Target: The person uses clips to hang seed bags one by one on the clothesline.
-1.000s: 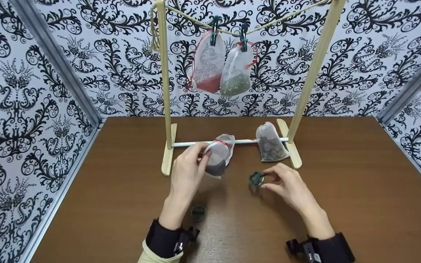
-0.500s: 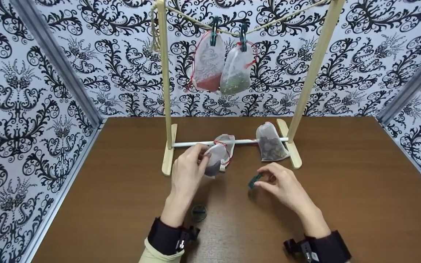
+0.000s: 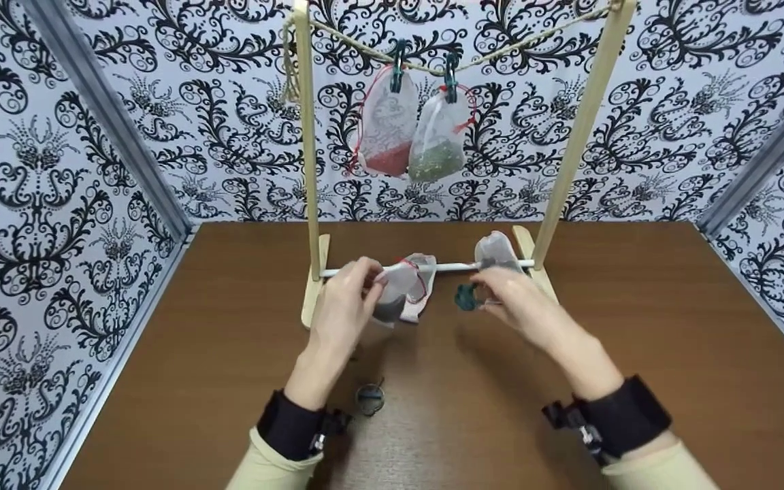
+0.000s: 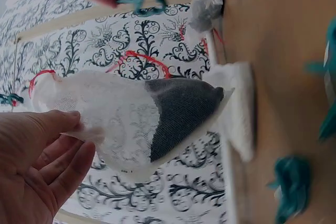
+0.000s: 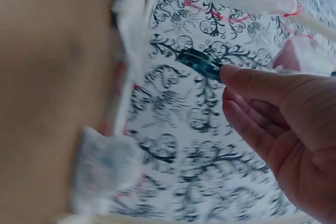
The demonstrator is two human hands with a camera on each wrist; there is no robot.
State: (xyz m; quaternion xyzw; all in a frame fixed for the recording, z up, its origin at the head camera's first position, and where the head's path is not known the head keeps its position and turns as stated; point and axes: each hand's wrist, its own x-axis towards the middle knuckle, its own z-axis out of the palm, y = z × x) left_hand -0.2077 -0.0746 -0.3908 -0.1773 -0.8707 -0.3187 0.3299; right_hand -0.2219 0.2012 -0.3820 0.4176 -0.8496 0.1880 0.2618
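Note:
My left hand [image 3: 343, 299] pinches the upper part of a white mesh drawstring bag [image 4: 115, 114] with dark grains in its bottom and a red cord. The bag hangs tilted over the table. My right hand [image 3: 531, 306] pinches a dark green clothespin [image 5: 198, 62] between thumb and fingers, to the right of that bag. Behind the held bag, another white mesh bag [image 3: 422, 309] lies by the white bar. A further mesh bag [image 3: 496, 246] rests on the bar's right end, its lower part hidden by my right hand.
A wooden rack [image 3: 308, 150] stands at the back with a sagging rope [image 3: 521, 42]. Two mesh bags hang from it by green clothespins, one with red grains [image 3: 388, 160], one with green [image 3: 438, 160]. A clothespin [image 3: 369, 399] lies on the brown table [image 3: 242, 381].
My right hand has moved forward and slightly left with the clothespin, which has turned in its fingers. My left hand has shifted slightly left with the bag.

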